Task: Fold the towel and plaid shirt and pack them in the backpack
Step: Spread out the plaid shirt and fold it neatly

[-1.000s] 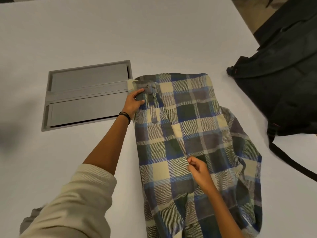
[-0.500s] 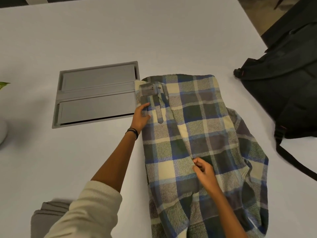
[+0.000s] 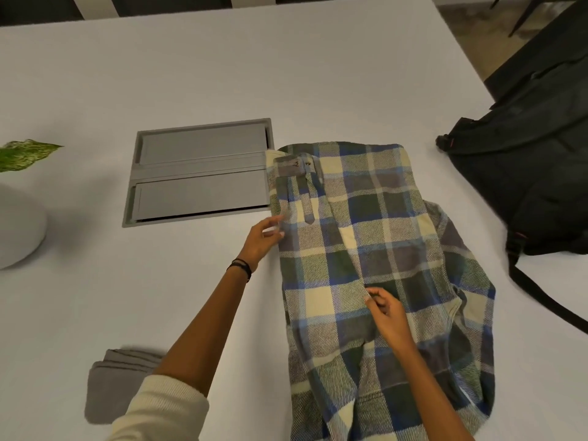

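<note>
No words or numbers can be read here. The plaid shirt and the backpack show none.

I see a white table, its grey cable hatch just beyond the left hand, and brownish floor far beyond.

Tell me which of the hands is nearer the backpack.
Right. The right hand pinches the plaid shirt at its middle, closer to the backpack; the left hand touches the shirt's left edge, farther off.
</note>
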A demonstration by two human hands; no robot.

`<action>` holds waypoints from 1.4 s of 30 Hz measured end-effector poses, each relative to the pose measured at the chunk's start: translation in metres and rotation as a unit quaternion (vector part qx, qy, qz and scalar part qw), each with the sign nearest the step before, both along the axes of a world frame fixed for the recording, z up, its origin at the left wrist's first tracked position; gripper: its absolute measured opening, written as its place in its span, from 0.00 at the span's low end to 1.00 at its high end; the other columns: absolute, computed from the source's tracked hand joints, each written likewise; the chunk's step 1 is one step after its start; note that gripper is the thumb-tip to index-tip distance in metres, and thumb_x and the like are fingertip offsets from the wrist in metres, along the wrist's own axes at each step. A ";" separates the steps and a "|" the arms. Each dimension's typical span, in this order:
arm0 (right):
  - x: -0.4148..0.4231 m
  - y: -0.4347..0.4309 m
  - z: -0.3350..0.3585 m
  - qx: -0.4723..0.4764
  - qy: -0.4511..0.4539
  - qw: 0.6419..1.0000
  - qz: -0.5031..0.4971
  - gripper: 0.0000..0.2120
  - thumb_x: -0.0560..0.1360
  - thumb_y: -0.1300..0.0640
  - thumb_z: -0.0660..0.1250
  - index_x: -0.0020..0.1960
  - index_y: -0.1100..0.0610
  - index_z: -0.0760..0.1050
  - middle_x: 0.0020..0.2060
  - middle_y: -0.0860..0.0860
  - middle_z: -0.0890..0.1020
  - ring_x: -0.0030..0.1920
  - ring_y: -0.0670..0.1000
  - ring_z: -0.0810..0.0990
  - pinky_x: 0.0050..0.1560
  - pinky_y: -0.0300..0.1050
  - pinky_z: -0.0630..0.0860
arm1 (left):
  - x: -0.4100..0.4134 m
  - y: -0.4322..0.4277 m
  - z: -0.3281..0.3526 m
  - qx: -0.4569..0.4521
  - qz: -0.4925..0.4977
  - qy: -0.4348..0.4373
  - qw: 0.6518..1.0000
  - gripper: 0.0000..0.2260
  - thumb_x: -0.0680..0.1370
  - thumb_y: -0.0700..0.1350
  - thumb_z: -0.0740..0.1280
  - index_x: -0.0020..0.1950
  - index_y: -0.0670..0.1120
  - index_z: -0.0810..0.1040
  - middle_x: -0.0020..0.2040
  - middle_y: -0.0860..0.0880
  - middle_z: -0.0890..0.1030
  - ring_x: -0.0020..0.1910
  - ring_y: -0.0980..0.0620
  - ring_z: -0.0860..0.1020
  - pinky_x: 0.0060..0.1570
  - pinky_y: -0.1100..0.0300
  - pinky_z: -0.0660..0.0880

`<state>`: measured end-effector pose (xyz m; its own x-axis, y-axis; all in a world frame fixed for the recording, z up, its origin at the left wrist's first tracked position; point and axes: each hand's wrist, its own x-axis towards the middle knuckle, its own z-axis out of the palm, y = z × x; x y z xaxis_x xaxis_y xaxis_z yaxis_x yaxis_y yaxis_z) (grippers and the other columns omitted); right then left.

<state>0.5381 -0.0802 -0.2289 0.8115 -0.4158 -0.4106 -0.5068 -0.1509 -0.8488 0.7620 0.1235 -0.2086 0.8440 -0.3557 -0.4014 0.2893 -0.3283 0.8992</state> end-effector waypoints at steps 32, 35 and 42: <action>-0.014 -0.002 0.030 -0.035 0.034 0.997 0.063 0.16 0.75 0.66 0.64 0.62 0.60 0.71 0.37 0.50 0.76 0.39 0.46 0.75 0.38 0.33 0.70 | -0.233 0.029 0.022 0.063 -0.399 0.104 0.909 0.15 0.78 0.48 0.64 0.63 0.46 0.76 0.46 0.55 0.79 0.42 0.62 0.77 0.41 0.71 0.75; -0.011 -0.003 0.027 -0.049 0.038 0.996 0.057 0.16 0.75 0.67 0.63 0.62 0.61 0.71 0.35 0.50 0.75 0.37 0.46 0.74 0.37 0.33 0.69 | -0.254 0.031 0.009 0.071 -0.339 0.020 0.938 0.12 0.74 0.50 0.69 0.55 0.47 0.82 0.37 0.68 0.79 0.41 0.64 0.77 0.46 0.66 0.74; 0.003 -0.018 0.019 -0.062 0.074 0.993 0.062 0.14 0.77 0.67 0.61 0.62 0.64 0.72 0.37 0.52 0.75 0.39 0.48 0.73 0.36 0.34 0.68 | -0.261 0.037 -0.001 0.042 -0.310 -0.005 0.950 0.08 0.74 0.38 0.69 0.51 0.44 0.83 0.41 0.65 0.81 0.44 0.59 0.80 0.50 0.66 0.77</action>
<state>0.5414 -0.0981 -0.2102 0.7942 -0.3715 -0.4808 -0.5956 -0.3193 -0.7371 0.5006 0.1605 -0.2100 0.4864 -0.7525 -0.4440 0.0088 -0.5039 0.8637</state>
